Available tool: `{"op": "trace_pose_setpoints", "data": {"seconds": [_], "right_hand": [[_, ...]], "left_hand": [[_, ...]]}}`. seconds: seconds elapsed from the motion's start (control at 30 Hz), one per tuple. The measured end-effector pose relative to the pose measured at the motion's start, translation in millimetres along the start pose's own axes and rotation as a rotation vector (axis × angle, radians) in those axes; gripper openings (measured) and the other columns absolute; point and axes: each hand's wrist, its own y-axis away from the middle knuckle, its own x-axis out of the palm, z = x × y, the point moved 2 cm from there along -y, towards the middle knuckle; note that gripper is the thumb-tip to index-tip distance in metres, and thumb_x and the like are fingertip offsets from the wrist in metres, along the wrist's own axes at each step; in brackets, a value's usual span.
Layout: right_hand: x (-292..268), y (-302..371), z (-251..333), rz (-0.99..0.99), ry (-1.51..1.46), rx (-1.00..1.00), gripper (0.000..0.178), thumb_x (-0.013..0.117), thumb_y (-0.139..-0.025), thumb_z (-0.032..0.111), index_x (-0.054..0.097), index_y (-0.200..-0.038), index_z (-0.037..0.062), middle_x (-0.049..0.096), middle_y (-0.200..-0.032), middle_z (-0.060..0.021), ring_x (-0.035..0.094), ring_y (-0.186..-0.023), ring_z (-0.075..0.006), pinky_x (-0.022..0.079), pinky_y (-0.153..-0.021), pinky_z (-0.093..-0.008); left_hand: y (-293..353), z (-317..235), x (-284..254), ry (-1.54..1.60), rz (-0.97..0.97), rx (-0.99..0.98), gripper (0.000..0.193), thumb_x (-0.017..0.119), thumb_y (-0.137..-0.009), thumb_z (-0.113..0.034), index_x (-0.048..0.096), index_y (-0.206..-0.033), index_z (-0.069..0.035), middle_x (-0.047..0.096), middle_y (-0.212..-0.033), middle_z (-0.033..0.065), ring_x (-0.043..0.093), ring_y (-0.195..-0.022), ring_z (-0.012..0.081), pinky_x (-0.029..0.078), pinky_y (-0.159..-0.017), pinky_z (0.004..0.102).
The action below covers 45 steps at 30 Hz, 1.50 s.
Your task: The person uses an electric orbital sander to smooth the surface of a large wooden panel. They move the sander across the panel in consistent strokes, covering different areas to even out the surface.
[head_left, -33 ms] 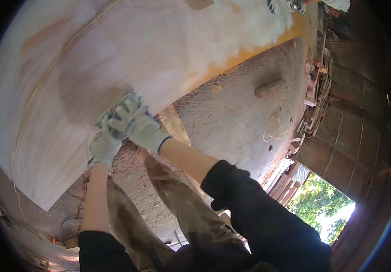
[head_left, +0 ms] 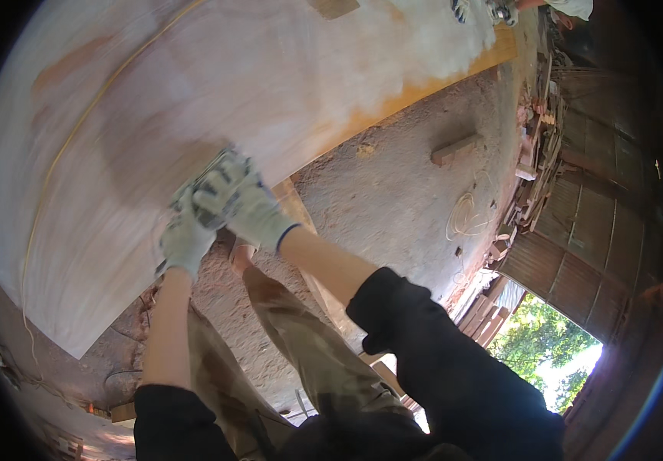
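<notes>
My left hand and my right hand, both in whitish gloves with grey palms, are side by side, the right one slightly farther out. Their fingers are closed over a flat block, mostly hidden and blurred, whose kind I cannot make out. They press it against a broad wooden panel, near its close edge. The panel is covered with a pale, dusty film, and orange-brown wood shows along the far right edge.
A yellow cord runs across the panel's left part. A brown rectangular piece lies at its far side. Another person's gloved hands are at the top right. On the dirt floor are a brick-like block and coiled wire.
Both gloved hands have shifted slightly to the right along the panel, with the block under them. The panel and cord stay where they were.
</notes>
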Motion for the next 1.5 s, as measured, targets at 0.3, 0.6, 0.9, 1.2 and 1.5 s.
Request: {"op": "trace_pose_setpoints", "data": {"seconds": [0.3, 0.6, 0.9, 1.2, 1.5], "right_hand": [[-12, 28, -175, -0.205, 0.129, 0.178, 0.062, 0.075, -0.076, 0.046, 0.05, -0.129, 0.0273, 0.051, -0.129, -0.0053, 0.045, -0.128, -0.026, 0.041, -0.099, -0.0491], [-25, -25, 12, 0.127, -0.064, -0.216, 0.052, 0.072, -0.075, 0.048, 0.065, -0.112, 0.0118, 0.063, -0.113, -0.0092, 0.058, -0.11, -0.026, 0.04, -0.097, -0.0459], [34, -72, 153, -0.096, -0.195, -0.462, 0.033, 0.067, -0.082, 0.028, 0.069, -0.111, 0.0108, 0.067, -0.109, -0.0101, 0.061, -0.103, -0.0294, 0.045, -0.087, -0.0477], [29, -19, -62, -0.161, -0.285, -0.442, 0.026, 0.062, -0.085, 0.023, 0.068, -0.106, 0.0097, 0.065, -0.107, -0.014, 0.06, -0.101, -0.0317, 0.044, -0.085, -0.0473], [-5, 111, -481, -0.129, -0.335, -0.245, 0.058, 0.08, -0.071, 0.038, 0.061, -0.123, 0.0211, 0.061, -0.124, -0.005, 0.06, -0.114, -0.0227, 0.049, -0.094, -0.0469]], "left_hand": [[-103, -163, 20, 0.017, -0.124, 0.201, 0.082, 0.067, -0.086, -0.037, 0.03, -0.153, -0.009, 0.052, -0.143, 0.0234, 0.057, -0.125, 0.0384, 0.044, -0.105, 0.0486], [4, 6, -26, -0.079, 0.3, -0.098, 0.075, 0.065, -0.086, -0.038, 0.034, -0.152, -0.022, 0.065, -0.128, 0.0173, 0.067, -0.107, 0.0364, 0.052, -0.092, 0.0469], [73, 155, -18, -0.377, 0.141, -0.303, 0.048, 0.063, -0.085, -0.047, 0.065, -0.121, -0.016, 0.072, -0.108, 0.0137, 0.068, -0.101, 0.0341, 0.053, -0.087, 0.0462], [-16, -61, 8, -0.385, 0.086, -0.144, 0.047, 0.066, -0.084, -0.042, 0.062, -0.121, -0.013, 0.072, -0.098, 0.0156, 0.069, -0.09, 0.0352, 0.055, -0.081, 0.0456], [-192, -461, 54, -0.232, 0.27, 0.052, 0.09, 0.072, -0.084, -0.047, 0.029, -0.154, -0.011, 0.069, -0.116, 0.0171, 0.065, -0.114, 0.0305, 0.052, -0.096, 0.0415]]}}
